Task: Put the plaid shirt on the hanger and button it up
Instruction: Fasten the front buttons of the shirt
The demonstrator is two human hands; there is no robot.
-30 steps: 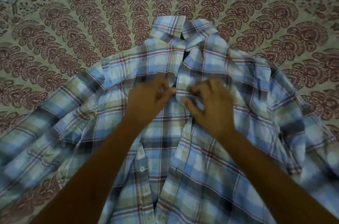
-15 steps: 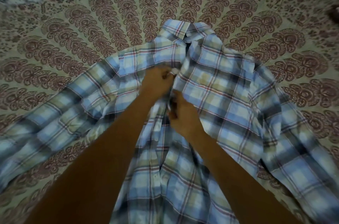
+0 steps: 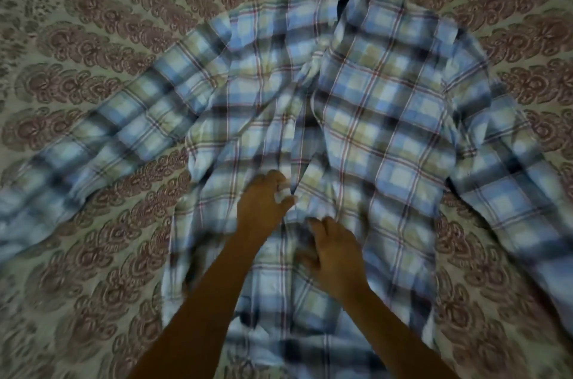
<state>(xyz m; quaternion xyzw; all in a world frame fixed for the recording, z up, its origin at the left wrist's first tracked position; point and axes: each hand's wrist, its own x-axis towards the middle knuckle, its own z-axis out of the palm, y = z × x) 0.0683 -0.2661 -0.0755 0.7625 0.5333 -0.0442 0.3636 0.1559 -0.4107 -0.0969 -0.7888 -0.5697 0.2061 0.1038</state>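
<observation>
The plaid shirt [image 3: 372, 105] lies spread front-up on a patterned cloth [image 3: 93, 254]. The left hand [image 3: 263, 205] pinches the shirt's front edge between curled fingers [image 3: 283, 192]. The right hand [image 3: 336, 254] sits just below, fingers [image 3: 319, 225] bent onto the fabric — blur hides whether they grip. Both sleeves run off frame — buttons unreadable.

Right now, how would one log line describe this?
plaid shirt: spread on bedspread | left hand: pinches front edge | right hand: on shirt, grip blurred

Dim, flat light; heavy motion blur throughout, wide-angle bending at edges.
</observation>
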